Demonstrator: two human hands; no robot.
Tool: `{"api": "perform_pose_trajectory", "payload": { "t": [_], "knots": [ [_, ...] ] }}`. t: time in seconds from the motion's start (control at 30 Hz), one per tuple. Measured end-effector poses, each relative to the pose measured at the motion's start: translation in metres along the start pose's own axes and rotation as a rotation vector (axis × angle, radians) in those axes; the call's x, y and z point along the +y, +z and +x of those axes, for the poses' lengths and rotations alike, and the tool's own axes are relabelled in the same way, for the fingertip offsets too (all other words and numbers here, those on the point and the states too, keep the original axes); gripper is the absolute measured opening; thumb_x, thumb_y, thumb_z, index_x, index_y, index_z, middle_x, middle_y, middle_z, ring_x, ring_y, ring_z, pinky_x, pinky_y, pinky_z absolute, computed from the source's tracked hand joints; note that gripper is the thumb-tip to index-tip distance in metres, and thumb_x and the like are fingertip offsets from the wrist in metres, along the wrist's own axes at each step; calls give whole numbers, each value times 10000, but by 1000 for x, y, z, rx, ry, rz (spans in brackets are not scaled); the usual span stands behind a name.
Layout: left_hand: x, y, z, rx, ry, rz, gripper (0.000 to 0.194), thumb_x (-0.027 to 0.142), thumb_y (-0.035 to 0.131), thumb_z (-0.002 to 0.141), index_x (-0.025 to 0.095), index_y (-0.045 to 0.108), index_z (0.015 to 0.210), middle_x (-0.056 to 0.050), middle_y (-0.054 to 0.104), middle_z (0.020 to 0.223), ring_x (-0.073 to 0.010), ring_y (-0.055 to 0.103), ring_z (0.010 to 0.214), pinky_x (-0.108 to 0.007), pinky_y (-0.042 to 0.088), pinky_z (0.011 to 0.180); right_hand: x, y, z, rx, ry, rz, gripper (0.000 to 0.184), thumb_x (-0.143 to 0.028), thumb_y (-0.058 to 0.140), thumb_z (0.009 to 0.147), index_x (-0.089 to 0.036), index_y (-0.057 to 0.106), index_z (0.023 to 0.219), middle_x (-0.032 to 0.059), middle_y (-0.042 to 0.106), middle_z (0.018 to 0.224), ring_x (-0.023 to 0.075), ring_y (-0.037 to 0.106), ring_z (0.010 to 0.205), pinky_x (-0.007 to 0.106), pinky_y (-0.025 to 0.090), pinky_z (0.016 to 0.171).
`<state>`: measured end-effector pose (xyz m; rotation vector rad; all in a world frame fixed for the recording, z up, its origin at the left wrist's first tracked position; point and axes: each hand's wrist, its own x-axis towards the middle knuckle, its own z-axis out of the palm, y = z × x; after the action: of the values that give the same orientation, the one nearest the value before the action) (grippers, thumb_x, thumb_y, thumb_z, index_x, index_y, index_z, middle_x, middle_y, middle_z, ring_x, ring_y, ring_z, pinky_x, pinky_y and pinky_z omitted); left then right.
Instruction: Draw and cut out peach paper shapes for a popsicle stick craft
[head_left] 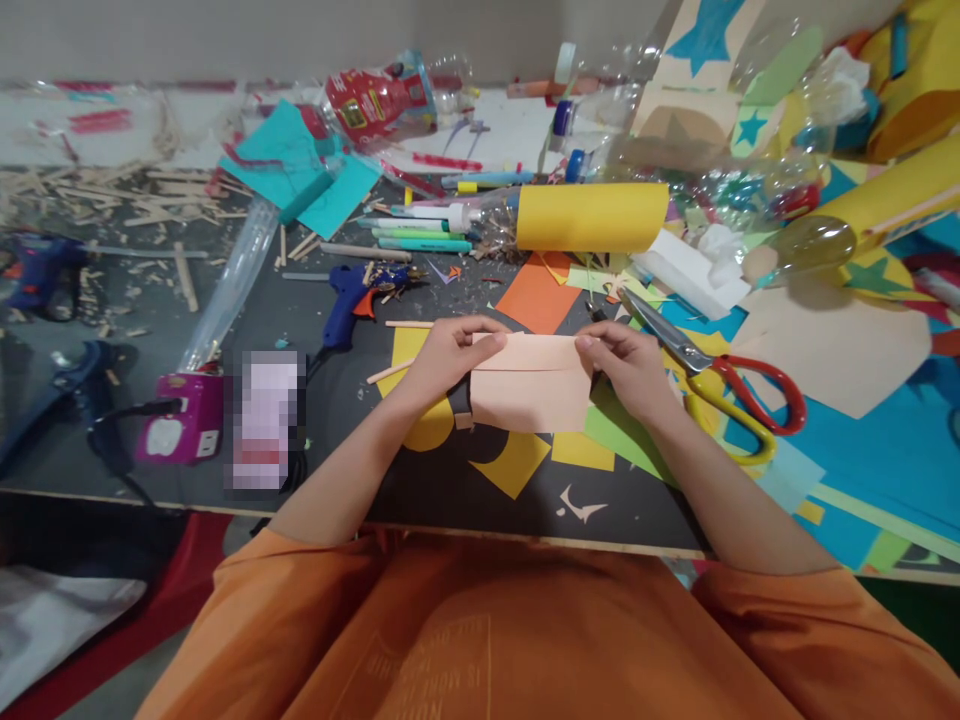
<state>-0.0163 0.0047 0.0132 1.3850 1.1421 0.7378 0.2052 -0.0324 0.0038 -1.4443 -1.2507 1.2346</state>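
Observation:
Between my two hands is a pale peach sheet of paper [531,400], with a crease or folded strip running across its upper part. My left hand [463,350] pinches its upper left corner, thumb on top. At the upper right corner my right hand [621,362] pinches it the same way. Yellow paper scraps [514,465] and a green paper piece [626,435] lie on the dark table under and around the sheet. To the right of my right hand lie large scissors [694,362] with red and yellow handles. An orange paper piece [536,295] lies just beyond the sheet.
A blue glue gun [349,300] lies left of my hands, near a purple power adapter [180,425] with a cable. Farther back are markers [424,235], a bottle wrapped in yellow paper [592,217] and a red-labelled bottle [382,98]. Blue paper [877,460] covers the right side.

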Motion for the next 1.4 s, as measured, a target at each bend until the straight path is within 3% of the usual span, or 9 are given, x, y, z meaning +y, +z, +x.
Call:
{"api": "perform_pose_trajectory", "payload": {
  "t": [0.27, 0.5, 0.63, 0.73, 0.83, 0.93, 1.2, 1.4],
  "knots": [
    [-1, -3, 0, -63, -12, 71, 257, 396, 648, 768, 161, 742, 808, -25, 702, 754, -129, 576, 672, -227, 408, 604, -1, -3, 0, -25, -21, -37, 359, -538, 663, 757, -216, 579, 623, -22, 483, 531, 121, 432, 512, 269, 357, 489],
    [2, -3, -1, -93, -21, 67, 230, 378, 639, 739, 154, 692, 727, -8, 656, 695, -120, 543, 646, -227, 392, 601, -5, -6, -3, -37, -96, -107, 357, -473, 612, 798, -220, 525, 562, -16, 492, 502, 124, 435, 497, 274, 357, 498],
    [7, 6, -9, -164, -18, 99, 158, 285, 578, 722, 161, 609, 630, 21, 600, 638, -110, 524, 631, -226, 389, 621, -6, -5, -7, -232, -97, -106, 266, -410, 606, 769, -202, 581, 605, 7, 562, 562, 131, 470, 539, 267, 353, 508],
    [8, 11, -13, -249, -8, 143, 133, 241, 528, 727, 167, 595, 640, 27, 596, 656, -112, 527, 655, -230, 390, 654, -8, -2, -10, -427, -48, -120, 235, -377, 582, 788, -182, 603, 659, -8, 522, 577, 108, 405, 527, 256, 306, 495],
    [7, 13, -15, -286, -13, 177, 142, 245, 509, 740, 170, 579, 643, 29, 579, 658, -115, 510, 660, -234, 377, 653, -9, 0, -10, -539, -11, -143, 240, -374, 570, 814, -170, 603, 692, -34, 453, 572, 91, 340, 522, 251, 274, 498],
    [6, 13, -16, -330, -27, 184, 168, 281, 524, 759, 168, 567, 644, 35, 543, 646, -108, 474, 636, -228, 344, 611, -9, -1, -9, -613, 25, -155, 230, -373, 572, 816, -161, 618, 739, -32, 461, 584, 95, 363, 541, 248, 276, 504],
    [5, 18, -18, -393, -3, 259, 195, 309, 515, 779, 164, 565, 659, 47, 517, 637, -97, 433, 627, -216, 306, 592, -7, 3, -10, -573, -8, -163, 181, -324, 548, 790, -167, 605, 721, -23, 496, 597, 96, 395, 550, 245, 295, 513],
    [3, 23, -17, -439, 41, 380, 221, 332, 480, 780, 170, 577, 666, 57, 458, 576, -93, 393, 593, -223, 308, 610, -6, 8, -14, -556, -61, -196, 138, -273, 528, 767, -179, 571, 676, -53, 433, 544, 76, 340, 505, 231, 289, 498]
  ]
}}
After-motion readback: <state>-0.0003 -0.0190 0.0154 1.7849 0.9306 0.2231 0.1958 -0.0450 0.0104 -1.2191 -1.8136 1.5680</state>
